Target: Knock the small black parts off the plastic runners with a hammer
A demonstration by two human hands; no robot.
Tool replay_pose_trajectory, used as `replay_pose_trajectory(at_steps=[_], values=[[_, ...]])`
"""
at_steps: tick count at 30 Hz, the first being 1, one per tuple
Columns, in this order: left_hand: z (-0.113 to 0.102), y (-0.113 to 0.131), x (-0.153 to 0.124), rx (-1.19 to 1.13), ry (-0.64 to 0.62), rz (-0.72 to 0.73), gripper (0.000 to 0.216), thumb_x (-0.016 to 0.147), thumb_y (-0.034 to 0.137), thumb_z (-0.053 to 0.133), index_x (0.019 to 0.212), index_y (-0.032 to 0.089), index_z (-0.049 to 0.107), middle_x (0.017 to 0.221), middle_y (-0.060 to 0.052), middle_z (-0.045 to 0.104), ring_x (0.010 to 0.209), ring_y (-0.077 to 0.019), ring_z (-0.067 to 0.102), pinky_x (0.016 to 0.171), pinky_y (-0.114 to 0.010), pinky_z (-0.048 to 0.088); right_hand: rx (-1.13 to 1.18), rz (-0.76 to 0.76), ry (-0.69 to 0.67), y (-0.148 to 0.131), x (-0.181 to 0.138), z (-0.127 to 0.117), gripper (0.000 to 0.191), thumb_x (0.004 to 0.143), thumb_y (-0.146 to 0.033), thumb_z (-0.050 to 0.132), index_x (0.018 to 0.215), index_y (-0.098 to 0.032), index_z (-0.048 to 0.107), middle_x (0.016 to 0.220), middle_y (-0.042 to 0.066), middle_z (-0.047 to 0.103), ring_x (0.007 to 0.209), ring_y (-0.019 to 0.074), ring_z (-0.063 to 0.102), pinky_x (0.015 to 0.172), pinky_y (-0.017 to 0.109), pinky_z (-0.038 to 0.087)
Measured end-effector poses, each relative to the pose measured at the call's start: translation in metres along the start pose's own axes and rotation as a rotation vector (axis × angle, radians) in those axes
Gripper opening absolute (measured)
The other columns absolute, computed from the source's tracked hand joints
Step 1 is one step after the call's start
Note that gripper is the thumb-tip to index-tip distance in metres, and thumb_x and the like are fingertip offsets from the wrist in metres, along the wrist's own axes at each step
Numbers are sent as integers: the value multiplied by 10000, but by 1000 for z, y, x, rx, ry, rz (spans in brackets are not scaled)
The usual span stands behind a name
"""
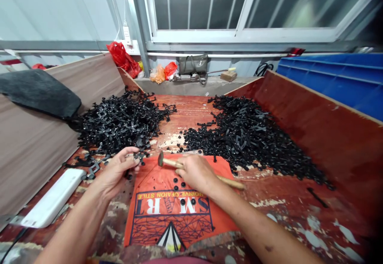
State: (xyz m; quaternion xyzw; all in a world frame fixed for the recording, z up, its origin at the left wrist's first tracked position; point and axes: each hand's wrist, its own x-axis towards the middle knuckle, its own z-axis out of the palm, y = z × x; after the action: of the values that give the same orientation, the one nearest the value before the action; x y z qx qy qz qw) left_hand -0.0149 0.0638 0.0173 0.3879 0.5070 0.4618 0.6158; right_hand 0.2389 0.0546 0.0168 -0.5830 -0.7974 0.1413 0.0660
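Note:
My right hand (197, 172) is closed around the wooden handle of a hammer (169, 162). The hammer's head points left, toward my other hand, and its handle runs out past my wrist. Between the thumb and fingers of my left hand (121, 170) is a small black metal part (139, 156), partly hidden by the fingers. Both hands hover near an orange printed cloth (152, 216) spread on the table. Several small round black pieces (182, 201) lie on this cloth below the hammer.
Heaps of black parts lie at the left (119, 122) and right (245, 136), inside wooden side boards (317, 120). A white power strip (55, 198) sits by my left forearm. Beyond the right board stands a blue crate (335, 80). Plastic bags (124, 60) rest near the back wall.

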Motion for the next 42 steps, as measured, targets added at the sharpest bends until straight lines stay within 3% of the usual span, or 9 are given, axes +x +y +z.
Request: replay_pose_trajectory(at_steps=[2, 5, 13, 19, 22, 27, 30, 34, 42], values=[[-19, 1, -15, -36, 70, 0, 506, 632, 232, 840, 1053, 219, 560, 643, 47, 624, 553, -108, 615, 516, -175, 480, -31, -10, -30, -7, 3, 8, 142, 836, -258, 604, 866, -230, 740, 891, 50, 735, 801, 198, 660, 692, 272, 426], [-32, -2, -33, -80, 76, -42, 549, 631, 201, 849, 1098, 236, 561, 672, 34, 639, 570, -115, 624, 544, -199, 504, -75, -30, -47, -13, 6, 13, 186, 809, -145, 560, 823, -183, 742, 839, 96, 734, 773, 223, 671, 688, 295, 437], [-19, -9, -39, -254, 82, -59, 443, 601, 133, 842, 903, 219, 530, 664, 50, 621, 537, -98, 605, 530, -194, 504, -73, -36, 17, -28, 14, 7, 269, 894, -228, 479, 1033, -226, 710, 904, 71, 733, 825, 209, 667, 720, 286, 446], [-17, -16, -31, -231, 121, -66, 428, 605, 128, 834, 873, 208, 510, 662, 43, 629, 512, -97, 603, 492, -189, 505, -34, -52, 20, -38, 16, 20, 193, 841, -224, 552, 928, -228, 724, 933, 63, 721, 789, 193, 660, 676, 278, 439], [-7, -21, -27, -212, 144, -106, 423, 601, 125, 831, 877, 200, 520, 680, 35, 645, 501, -91, 608, 476, -178, 503, -10, -60, 43, -29, 12, 14, 188, 871, -249, 547, 958, -241, 715, 950, 48, 720, 806, 188, 658, 685, 279, 437], [23, -30, -18, -167, 42, -140, 423, 590, 160, 840, 864, 190, 520, 649, 44, 635, 507, -99, 625, 479, -180, 510, 36, -12, 122, 2, -7, -15, 400, 934, -302, 522, 1333, -333, 534, 1043, 17, 728, 882, 195, 666, 725, 282, 447], [40, -34, -10, -102, 9, -133, 437, 580, 190, 844, 858, 195, 507, 638, 51, 638, 497, -104, 629, 480, -187, 512, 88, 6, 168, 20, -25, -25, 383, 961, -298, 478, 1337, -346, 536, 1093, 7, 728, 898, 198, 682, 728, 284, 468], [53, -38, 0, -36, -3, -117, 442, 583, 220, 835, 862, 200, 494, 631, 47, 651, 486, -113, 633, 473, -197, 516, 144, -10, 188, 34, -46, -17, 403, 999, -286, 406, 1363, -429, 501, 1234, -34, 680, 1002, 199, 676, 804, 320, 505], [61, -50, 14, 7, 43, -127, 466, 548, 213, 826, 840, 195, 463, 601, 43, 656, 459, -116, 629, 431, -181, 504, 187, 35, 166, 41, -55, -2, 401, 985, -292, 437, 1355, -421, 521, 1189, -21, 704, 985, 211, 686, 783, 330, 527]])
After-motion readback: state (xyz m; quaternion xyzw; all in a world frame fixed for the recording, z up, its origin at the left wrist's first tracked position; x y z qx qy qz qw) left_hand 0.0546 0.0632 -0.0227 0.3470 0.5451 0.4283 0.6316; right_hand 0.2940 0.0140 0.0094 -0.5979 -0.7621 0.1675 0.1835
